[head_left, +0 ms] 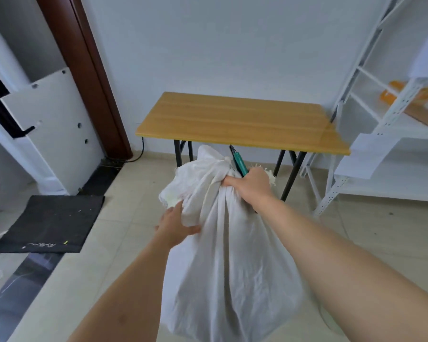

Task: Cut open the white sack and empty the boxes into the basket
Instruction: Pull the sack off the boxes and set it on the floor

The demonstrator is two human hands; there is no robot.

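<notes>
A bulging white sack (232,262) hangs in front of me above the tiled floor, its top tied in a knot (220,164). My right hand (250,183) grips the gathered neck just below the knot, and a tool with a green handle (240,164) sticks up from the same fist. My left hand (176,225) presses against the sack's left side and pinches a fold of the cloth. The boxes are hidden inside the sack. No basket is in view.
A wooden folding table (240,119) with black legs stands against the wall straight ahead. White metal shelving (386,134) with papers and an orange item fills the right. A black mat (50,223) lies on the floor at left, near a brown door frame (94,70).
</notes>
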